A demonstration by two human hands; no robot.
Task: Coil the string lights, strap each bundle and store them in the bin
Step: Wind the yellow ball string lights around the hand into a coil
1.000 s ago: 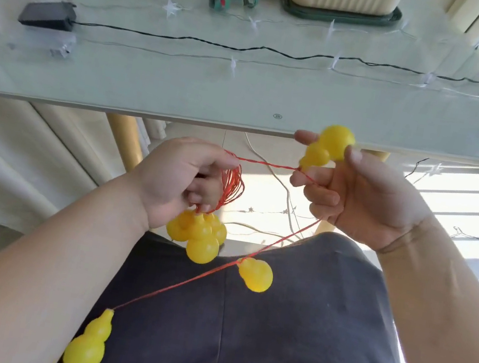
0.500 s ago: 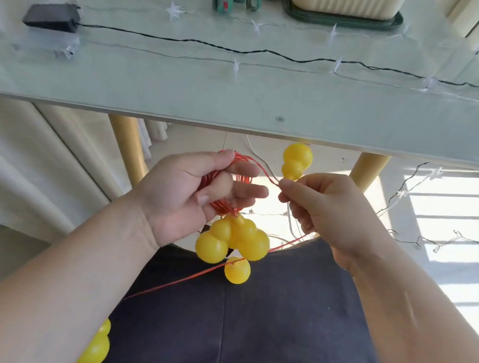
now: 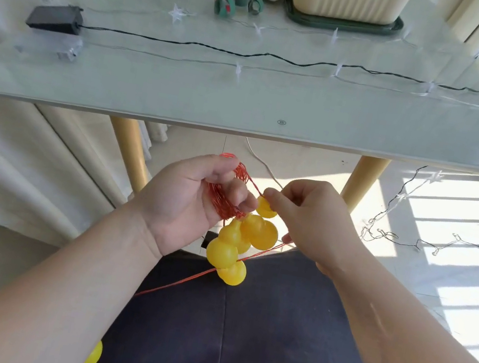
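while coiling is the step in hand, the left hand (image 3: 184, 200) grips the red wire coil (image 3: 221, 205) over the lap, yellow gourd lamps (image 3: 257, 235) dangling below; the right hand (image 3: 313, 222) pinches one lamp beside it; next, probably, another loop of trailing wire (image 3: 183, 279).
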